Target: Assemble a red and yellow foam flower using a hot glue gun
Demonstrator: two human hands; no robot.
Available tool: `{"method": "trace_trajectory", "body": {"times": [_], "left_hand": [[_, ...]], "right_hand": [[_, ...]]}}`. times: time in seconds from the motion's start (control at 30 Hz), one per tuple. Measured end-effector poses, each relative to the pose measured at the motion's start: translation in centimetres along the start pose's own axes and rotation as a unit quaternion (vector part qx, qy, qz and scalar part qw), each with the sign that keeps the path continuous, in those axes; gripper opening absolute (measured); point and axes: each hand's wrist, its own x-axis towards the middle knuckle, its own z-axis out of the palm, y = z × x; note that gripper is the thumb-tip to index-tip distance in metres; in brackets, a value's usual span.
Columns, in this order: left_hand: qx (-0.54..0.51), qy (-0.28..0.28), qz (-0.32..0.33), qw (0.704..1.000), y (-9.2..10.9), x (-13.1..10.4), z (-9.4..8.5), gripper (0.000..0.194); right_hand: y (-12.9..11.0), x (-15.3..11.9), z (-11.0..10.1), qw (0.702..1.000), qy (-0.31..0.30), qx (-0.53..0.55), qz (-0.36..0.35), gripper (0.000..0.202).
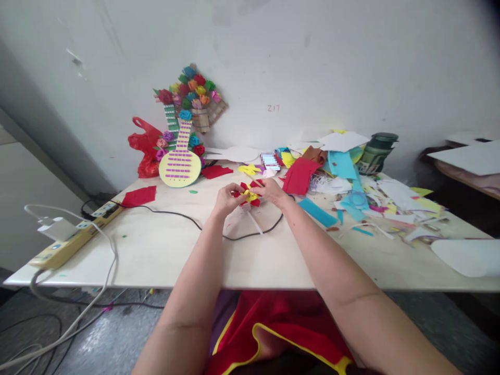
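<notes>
Over the middle of the table, both of my hands hold a small red and yellow paper flower (250,195). My left hand (228,198) pinches its left side, with red petals showing by the fingertips. On the other side, my right hand (270,190) is closed at the flower's right edge, and a thin light stick juts up from its fingers. Below the flower, a pale strip (254,221) lies slanting on the table. A black cable (242,237) loops around under the hands. A yellow paper piece (249,169) lies just behind them.
A paper guitar (179,169) with flowers leans against the wall beside a red plastic bag (146,148). Paper scraps (351,203) and a green bottle (378,153) crowd the right side. A power strip (76,239) sits at the left edge; a phone (270,161) lies behind my hands.
</notes>
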Motion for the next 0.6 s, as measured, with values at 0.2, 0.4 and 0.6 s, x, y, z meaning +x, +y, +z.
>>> {"method": "trace_trajectory", "body": {"times": [0.2, 0.4, 0.6], "left_hand": [[0.016, -0.007, 0.01, 1.0, -0.2, 0.1, 0.0, 0.016], [0.012, -0.008, -0.003, 1.0, -0.5, 0.2, 0.1, 0.015], [0.02, 0.034, 0.001, 0.999, -0.4, 0.3, 0.0, 0.016]], "right_hand": [[0.5, 0.3, -0.2, 0.999, -0.01, -0.029, -0.008, 0.02], [0.1, 0.2, -0.2, 0.992, 0.033, -0.118, -0.026, 0.018], [-1.0, -0.2, -0.8, 0.97, 0.116, -0.207, -0.055, 0.032]]}}
